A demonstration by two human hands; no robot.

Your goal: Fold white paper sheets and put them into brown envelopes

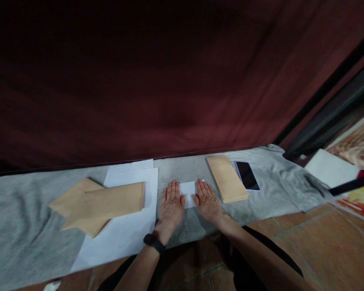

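A small white piece of paper [188,189], seemingly folded, lies on the grey cloth in front of me. Flat on its left end is my left hand [172,204], fingers stretched out and pointing away, a dark band on the wrist. My right hand [208,202] presses flat over the right end in the same way. Between the two thumbs the middle of the paper shows; its ends are hidden under my palms. Just right of my right hand is a stack of brown envelopes [227,178]. Neither hand grips anything.
To the left, several brown envelopes [109,204] lie overlapping on large white sheets [130,238]. A phone [248,176] rests right of the envelope stack. The grey cloth [279,182] runs along a dark red curtain [182,101]. Tiled floor [315,242] lies nearer, with colourful packaging [362,200] at far right.
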